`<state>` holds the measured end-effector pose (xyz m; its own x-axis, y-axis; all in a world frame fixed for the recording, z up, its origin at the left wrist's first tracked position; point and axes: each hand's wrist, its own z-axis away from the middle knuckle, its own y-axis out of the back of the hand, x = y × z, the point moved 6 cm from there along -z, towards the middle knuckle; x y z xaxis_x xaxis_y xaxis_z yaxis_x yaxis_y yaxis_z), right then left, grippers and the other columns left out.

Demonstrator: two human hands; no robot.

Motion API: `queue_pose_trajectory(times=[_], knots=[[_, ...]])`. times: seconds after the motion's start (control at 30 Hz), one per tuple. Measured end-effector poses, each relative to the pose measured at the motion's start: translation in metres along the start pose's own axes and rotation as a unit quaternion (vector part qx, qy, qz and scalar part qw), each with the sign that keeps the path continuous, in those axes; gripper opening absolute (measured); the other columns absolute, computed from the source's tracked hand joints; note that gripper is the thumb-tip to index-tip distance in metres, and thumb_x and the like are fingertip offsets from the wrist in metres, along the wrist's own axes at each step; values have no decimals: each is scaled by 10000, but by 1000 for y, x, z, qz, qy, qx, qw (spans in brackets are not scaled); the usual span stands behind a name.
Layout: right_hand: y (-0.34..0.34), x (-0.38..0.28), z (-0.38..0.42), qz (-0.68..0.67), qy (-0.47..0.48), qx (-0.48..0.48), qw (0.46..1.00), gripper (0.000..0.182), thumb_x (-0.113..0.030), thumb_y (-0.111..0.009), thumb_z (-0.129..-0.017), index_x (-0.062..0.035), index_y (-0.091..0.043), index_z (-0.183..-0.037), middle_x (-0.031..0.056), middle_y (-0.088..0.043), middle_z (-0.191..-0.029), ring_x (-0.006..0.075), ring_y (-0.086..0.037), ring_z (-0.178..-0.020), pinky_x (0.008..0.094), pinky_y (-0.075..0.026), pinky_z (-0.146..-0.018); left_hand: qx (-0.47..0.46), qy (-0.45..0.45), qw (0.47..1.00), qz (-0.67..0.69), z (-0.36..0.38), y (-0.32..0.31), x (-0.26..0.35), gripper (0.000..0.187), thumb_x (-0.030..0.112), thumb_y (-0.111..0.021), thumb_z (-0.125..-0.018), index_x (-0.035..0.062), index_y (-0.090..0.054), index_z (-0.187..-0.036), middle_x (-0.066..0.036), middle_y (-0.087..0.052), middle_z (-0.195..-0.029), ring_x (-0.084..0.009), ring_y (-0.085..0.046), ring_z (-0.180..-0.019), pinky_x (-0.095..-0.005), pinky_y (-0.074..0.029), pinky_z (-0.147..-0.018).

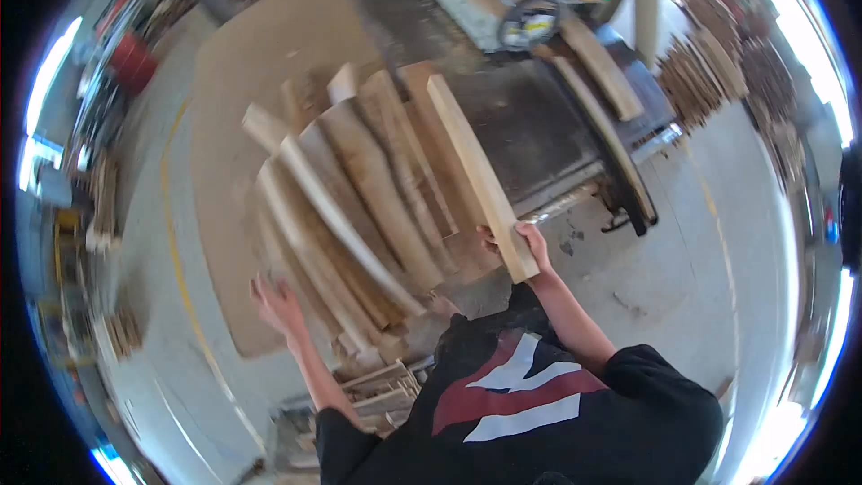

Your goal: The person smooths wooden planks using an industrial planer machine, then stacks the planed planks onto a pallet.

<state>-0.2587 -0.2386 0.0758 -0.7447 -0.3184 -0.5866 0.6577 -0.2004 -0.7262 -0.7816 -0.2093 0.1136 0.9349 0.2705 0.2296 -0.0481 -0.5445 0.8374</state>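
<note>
My right hand (525, 247) is closed around the near end of a pale wooden board (473, 166). The board slants up and away from me, its far end over the edge of the dark machine table. My left hand (278, 305), a little blurred, is open with fingers apart, at the left side of a pile of rough wooden boards (359, 162). Several of these boards are curved and lie side by side, with one pale-edged strip (328, 207) on top.
A large brown panel (233, 153) lies under the pile. The dark machine table (521, 117) stands to the right, with a long narrow board (597, 72) and a dark rail (620, 171). Scrap wood (386, 395) sits in a bin by my body; stacked wood (700, 67) stands far right.
</note>
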Motion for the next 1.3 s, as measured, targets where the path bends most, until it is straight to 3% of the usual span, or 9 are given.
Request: queue_pose_trajectory(times=[0.17,0.23,0.33,0.4,0.53,0.87,0.93,1.03,1.3], knots=[[93,-50,-3,284,-46,164,943,457,-320,-570,-945,31,-636,-1230,110,-678,-989,174,-638,-910,307,-521,-796,-150,4,893,424,66,57,251,183,152,-580,-1017,2,-685,-1019,-106,-659,-912,-188,-623,-839,-301,-450,-658],[105,-66,-15,304,-31,126,944,442,-328,-573,-948,24,-648,-1203,86,-669,-933,175,-638,-880,317,-518,-775,-37,-170,899,403,122,56,351,266,223,-586,-1001,-15,-681,-1070,-155,-701,-1005,-241,-671,-843,-337,-528,-740],[101,-120,-15,396,-36,24,917,365,-333,-602,-937,-22,-690,-1108,64,-680,-920,186,-656,-931,363,-537,-782,-285,-37,856,429,197,9,456,417,238,-644,-963,-31,-583,-1275,-274,-595,-1266,-377,-640,-1060,-432,-512,-914],[86,-208,-13,691,112,22,714,312,-275,-685,-882,-13,-691,-1051,112,-699,-1087,236,-654,-1059,401,-538,-863,-273,-142,946,106,239,-15,503,618,226,-681,-939,-23,-418,-1439,-318,-430,-1433,-460,-486,-1275,-509,-414,-1049],[171,-322,-8,739,278,344,508,387,-210,-787,-792,13,-691,-1093,190,-606,-1303,406,-515,-1261,460,-444,-1039,-249,-188,947,72,256,-43,537,711,247,-684,-930,-11,-323,-1486,-367,-345,-1456,-524,-363,-1354,-523,-353,-1109],[238,-356,-5,722,346,167,575,233,-177,-820,-698,29,-711,-704,84,-620,-1294,361,-480,-1302,434,-416,-1072,-500,345,641,470,315,-135,533,771,260,-837,-809,-107,-437,-1356,-187,-686,-1123,-231,-688,-950,-347,-534,-771],[219,-364,8,717,353,172,576,221,-157,-817,-691,28,-697,-686,93,-635,-1268,357,-486,-1294,430,-419,-1069,-480,338,648,485,325,-136,545,767,266,-833,-811,-103,-443,-1358,-180,-694,-1098,-240,-684,-937,-361,-526,-784],[202,-355,7,707,361,144,591,237,-165,-818,-698,33,-689,-678,117,-654,-1226,358,-492,-1287,440,-418,-1068,-303,248,877,279,294,-98,559,617,364,-757,-881,-48,-488,-1253,-145,-659,-959,-271,-653,-877,-439,-514,-806],[163,-252,-90,702,282,50,653,312,-282,-771,-813,29,-755,-811,168,-584,-1339,388,-461,-1286,458,-429,-1056,-373,420,720,407,305,-136,547,699,574,-440,-1013,-79,-540,-1242,-175,-635,-861,-313,-645,-837,-422,-508,-768]])
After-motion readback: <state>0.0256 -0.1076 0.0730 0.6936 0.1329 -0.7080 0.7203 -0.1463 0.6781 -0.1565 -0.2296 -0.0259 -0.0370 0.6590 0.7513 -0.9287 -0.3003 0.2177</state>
